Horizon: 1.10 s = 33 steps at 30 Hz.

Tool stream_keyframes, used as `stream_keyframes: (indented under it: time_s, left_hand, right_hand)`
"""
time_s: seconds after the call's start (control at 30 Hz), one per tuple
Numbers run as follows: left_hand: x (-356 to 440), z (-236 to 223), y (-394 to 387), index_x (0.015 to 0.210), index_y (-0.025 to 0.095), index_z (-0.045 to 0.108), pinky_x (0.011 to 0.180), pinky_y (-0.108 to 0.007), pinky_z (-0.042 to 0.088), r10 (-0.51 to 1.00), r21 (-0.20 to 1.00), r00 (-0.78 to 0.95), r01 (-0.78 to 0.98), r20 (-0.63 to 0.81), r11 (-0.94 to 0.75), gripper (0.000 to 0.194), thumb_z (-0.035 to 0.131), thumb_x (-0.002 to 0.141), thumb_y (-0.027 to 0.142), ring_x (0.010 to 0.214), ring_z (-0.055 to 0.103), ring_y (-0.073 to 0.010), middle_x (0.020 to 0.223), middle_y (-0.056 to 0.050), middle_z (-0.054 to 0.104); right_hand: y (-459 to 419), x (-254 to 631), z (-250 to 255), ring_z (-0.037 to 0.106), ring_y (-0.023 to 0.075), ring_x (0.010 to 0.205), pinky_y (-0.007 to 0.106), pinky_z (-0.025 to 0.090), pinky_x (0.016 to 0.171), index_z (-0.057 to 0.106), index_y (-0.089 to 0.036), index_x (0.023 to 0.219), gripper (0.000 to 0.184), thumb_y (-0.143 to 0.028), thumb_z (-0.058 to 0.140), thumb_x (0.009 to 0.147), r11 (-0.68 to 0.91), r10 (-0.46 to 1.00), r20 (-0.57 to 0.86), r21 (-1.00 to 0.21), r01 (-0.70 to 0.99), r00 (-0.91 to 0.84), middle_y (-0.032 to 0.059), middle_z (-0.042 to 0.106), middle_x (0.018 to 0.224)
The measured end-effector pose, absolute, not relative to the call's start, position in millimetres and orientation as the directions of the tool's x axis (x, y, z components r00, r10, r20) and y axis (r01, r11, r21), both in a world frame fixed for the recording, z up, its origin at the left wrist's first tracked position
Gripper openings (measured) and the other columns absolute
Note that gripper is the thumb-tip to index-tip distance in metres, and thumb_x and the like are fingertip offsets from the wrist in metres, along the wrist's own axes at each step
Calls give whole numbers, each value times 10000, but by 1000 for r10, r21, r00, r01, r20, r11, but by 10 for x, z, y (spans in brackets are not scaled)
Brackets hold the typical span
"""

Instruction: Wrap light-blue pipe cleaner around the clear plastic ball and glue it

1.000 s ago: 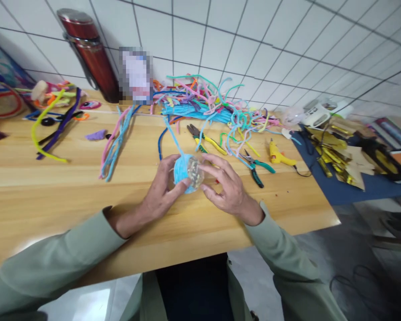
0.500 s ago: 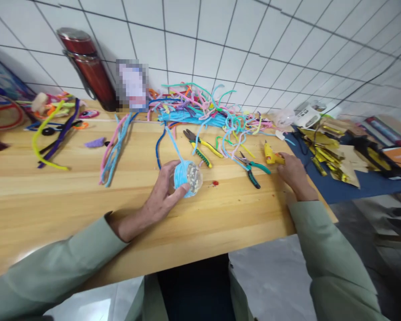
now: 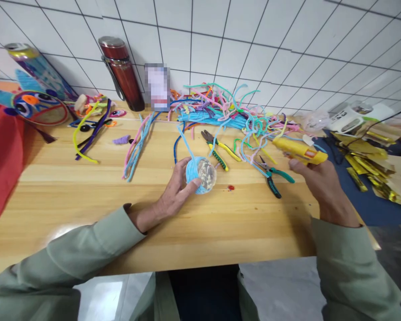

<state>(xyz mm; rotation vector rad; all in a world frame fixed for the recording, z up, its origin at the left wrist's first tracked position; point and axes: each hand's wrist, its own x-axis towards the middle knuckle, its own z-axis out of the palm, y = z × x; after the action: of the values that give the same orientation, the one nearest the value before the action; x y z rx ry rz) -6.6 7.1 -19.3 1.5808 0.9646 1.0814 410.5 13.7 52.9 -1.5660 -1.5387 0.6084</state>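
My left hand (image 3: 175,189) is closed around a small clear round container (image 3: 207,174), its side wrapped in light blue pipe cleaner (image 3: 192,174). One loose blue end sticks up from the wrapping towards the wall. On the right, my right hand (image 3: 324,189) grips a yellow glue gun (image 3: 300,150), raised above the table with its front pointing left. Green-handled pliers (image 3: 274,178) lie just left of that hand. Between the two hands, further back, rest yellow-and-green pliers (image 3: 220,151). A small red bit (image 3: 231,187) lies right of the container.
A heap of coloured pipe cleaners (image 3: 217,117) lies along the tiled wall. A red thermos (image 3: 122,76) and a blurred-out upright card (image 3: 157,89) stand behind. Further left are a decorated round frame (image 3: 43,109) and a can (image 3: 40,67). Gold foil pieces (image 3: 370,162) lie at the right on dark blue cloth.
My right hand has lifted the glue gun off the table and brought it nearer to me. My left hand still holds the wrapped container. The view has swung left.
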Motion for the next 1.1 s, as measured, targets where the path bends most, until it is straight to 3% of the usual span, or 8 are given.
stream_keyframes:
  time_s: [0.13,0.33,0.57,1.1]
  left_hand:
    - [-79,-206,80,1534,288,364,1303,-538,367,943,973,287,107,169,-207,630,635,1043,574,1433,469,-311,1523,-106,467]
    - [-30,-291,102,1524,287,357,1266,-542,412,933,969,278,26,227,-244,646,638,1036,601,1397,506,-305,1496,-108,502]
    - [-20,-282,117,1519,284,353,1209,-498,493,913,957,302,10,273,-289,589,629,1064,537,1349,571,-275,1468,-107,541]
    - [-36,-224,95,1549,308,355,1272,-537,453,911,965,334,16,241,-261,613,636,1057,541,1412,539,-295,1526,-108,511]
  right_hand:
    - [-70,3228,784,753,279,936,455,632,896,774,-257,978,371,-558,887,793,75,997,66,-906,418,-37,45,791,948]
    - [-122,2735,770,782,285,935,388,661,813,806,-281,1070,319,-532,834,876,-4,963,-108,-922,387,-247,40,827,999]
    - [-45,2802,643,782,297,942,391,665,792,799,-302,1061,297,-560,786,915,25,944,-124,-897,441,-307,36,808,924]
    - [-1,2779,464,759,275,904,401,663,798,802,-269,1155,405,-566,830,881,31,943,-88,-936,350,-320,37,812,946]
